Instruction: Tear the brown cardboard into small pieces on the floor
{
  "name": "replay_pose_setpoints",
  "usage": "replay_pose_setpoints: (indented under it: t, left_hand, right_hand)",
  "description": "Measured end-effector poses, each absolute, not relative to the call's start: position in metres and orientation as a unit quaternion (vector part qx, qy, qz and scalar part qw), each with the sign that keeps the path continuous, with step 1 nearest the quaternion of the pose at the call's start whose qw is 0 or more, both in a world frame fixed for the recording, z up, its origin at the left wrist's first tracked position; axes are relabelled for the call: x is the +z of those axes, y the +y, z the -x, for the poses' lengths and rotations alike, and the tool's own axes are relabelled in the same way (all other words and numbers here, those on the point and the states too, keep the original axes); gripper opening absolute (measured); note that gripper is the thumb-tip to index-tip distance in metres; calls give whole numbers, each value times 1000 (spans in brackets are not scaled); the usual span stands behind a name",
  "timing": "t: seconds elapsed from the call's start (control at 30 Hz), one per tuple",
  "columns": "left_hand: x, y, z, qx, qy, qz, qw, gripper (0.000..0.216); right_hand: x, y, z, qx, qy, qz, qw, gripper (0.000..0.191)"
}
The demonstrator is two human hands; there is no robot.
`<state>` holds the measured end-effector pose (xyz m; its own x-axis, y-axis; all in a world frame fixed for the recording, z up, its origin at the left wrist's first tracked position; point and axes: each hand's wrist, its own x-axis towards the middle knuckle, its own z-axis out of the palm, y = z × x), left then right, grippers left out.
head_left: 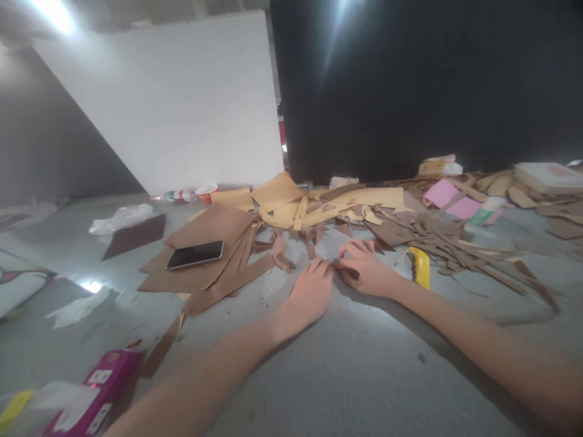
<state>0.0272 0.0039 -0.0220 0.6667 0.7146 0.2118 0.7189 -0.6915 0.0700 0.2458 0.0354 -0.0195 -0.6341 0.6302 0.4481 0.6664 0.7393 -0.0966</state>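
My left hand (312,294) and my right hand (367,270) meet over the grey surface in the middle, fingertips almost touching. The left fingers are curled down and pressed together; anything under them is hidden. Between the right thumb and fingers a small dark brown piece (350,272) shows in part, too little to tell its shape. Just left of the hands lies a curled, notched brown strip (283,261). Behind them are several small brown cut pieces (310,249) and a braided-looking tan band (300,212).
A phone (195,255) lies on stacked brown sheets (214,221) at left. Near my right forearm is a yellow-handled tool (421,267) beside piled brown strips (455,246). Pink sheets (441,192), a paper cup (207,193) and a magenta box (113,370) are around.
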Motion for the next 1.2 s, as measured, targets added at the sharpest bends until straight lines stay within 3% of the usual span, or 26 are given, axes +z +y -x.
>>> replay_pose_setpoints:
  t: [0.4,0.57,0.73,0.9,1.03,1.2]
  left_hand:
    - [-30,10,-24,-243,-403,879,-72,35]
    - [-33,13,-24,-283,-409,860,-111,36]
    - [-31,19,-23,-345,-452,795,-212,39]
    - [-25,21,-21,-357,-464,772,-250,15]
    - [-23,20,-21,-340,-471,767,-273,33]
    - [-23,19,-20,-342,-469,761,-290,35]
  right_hand:
    - [-19,38,-244,-188,-922,314,125,15]
    - [-24,40,-244,-181,-935,284,108,19]
    - [-30,46,-243,-54,-914,340,216,27]
    - [-30,40,-235,180,-816,428,344,26]
    - [-26,30,-226,277,-773,437,367,31]
    - [-22,29,-226,331,-760,438,349,39]
